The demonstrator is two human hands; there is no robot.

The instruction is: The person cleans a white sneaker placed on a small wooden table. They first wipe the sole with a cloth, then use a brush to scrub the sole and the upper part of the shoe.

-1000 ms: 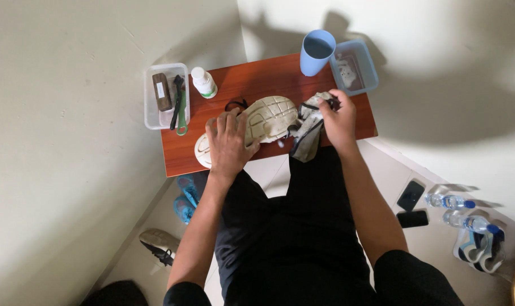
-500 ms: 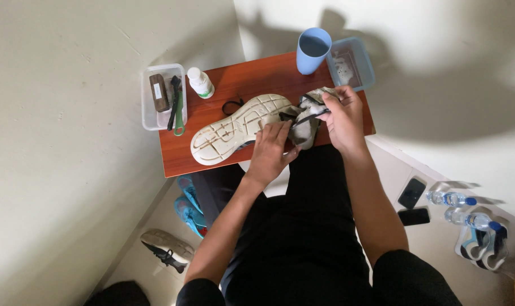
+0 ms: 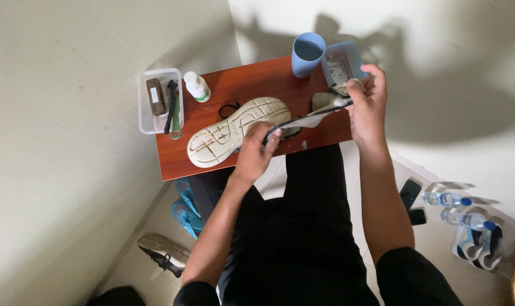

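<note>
Head view, looking straight down. Left hand (image 3: 256, 154) and right hand (image 3: 366, 105) stretch a grey cloth (image 3: 311, 118) between them above a small red-brown table (image 3: 235, 93). Left fingers (image 3: 267, 136) are curled and pinched on the cloth's near end; right fingers (image 3: 360, 85) are bunched and pinched on its far end, beside the blue tray (image 3: 342, 61). The cloth's long axis runs from left fingertips up and rightward to right fingertips, taut and slightly raised.

A shoe (image 3: 237, 131) lies sole-up on the table, touching or just under the left fingertips; its long axis runs leftward and slightly toward the person from those fingers, toe end away from them. The left hand is the nearer to it; the right hand is well apart from the sole. A dark lace (image 3: 228, 107) shows beyond the shoe.

Beyond the right fingers stands a blue cup (image 3: 308, 54). Far left of both hands sit a white bottle (image 3: 197, 86) and a clear box (image 3: 160, 101) holding brushes.

Hidden or unclear: the shoe's upper faces down; the cloth's middle merges with a darker crumpled mass that may be a second rag; the tray's contents are hard to make out.
</note>
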